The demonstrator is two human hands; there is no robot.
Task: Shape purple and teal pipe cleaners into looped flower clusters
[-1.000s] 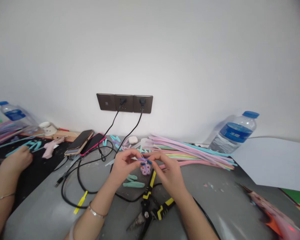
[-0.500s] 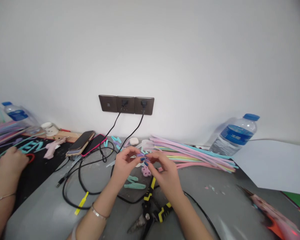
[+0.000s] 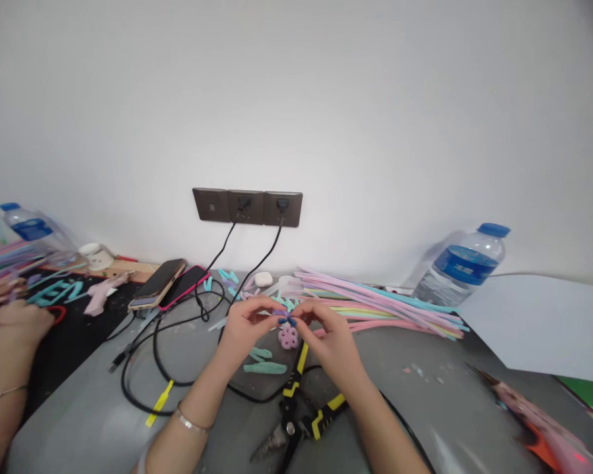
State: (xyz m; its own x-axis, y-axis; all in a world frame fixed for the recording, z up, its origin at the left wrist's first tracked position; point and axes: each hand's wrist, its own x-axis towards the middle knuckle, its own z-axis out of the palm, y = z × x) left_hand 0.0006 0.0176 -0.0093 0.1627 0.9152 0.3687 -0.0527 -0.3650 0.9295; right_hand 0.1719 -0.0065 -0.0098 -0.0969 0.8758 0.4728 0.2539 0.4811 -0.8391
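Between the fingertips of both hands is a small purple pipe cleaner piece (image 3: 281,314), mostly covered by the fingers. My left hand (image 3: 253,326) pinches it from the left, and my right hand (image 3: 325,329) pinches it from the right, thumbs nearly touching. Just below the fingertips lies a pink pipe cleaner flower (image 3: 288,336) with looped petals. Folded teal pipe cleaner pieces (image 3: 265,368) rest under my left hand. Black-and-yellow pliers (image 3: 290,421) lie with spread handles on the grey table, below and between my forearms.
Pastel pipe cleaners (image 3: 385,299) lie along the wall beside a tilted water bottle (image 3: 467,260) and white paper (image 3: 548,322). A pink glue gun (image 3: 543,421) is at right. Phones (image 3: 158,284) and a looped black cable (image 3: 155,359) are at left. A co-worker's hands (image 3: 17,322) work at far left.
My thumbs have come closer together on the purple piece. The co-worker's second hand has entered at the far left. The view has shifted slightly.
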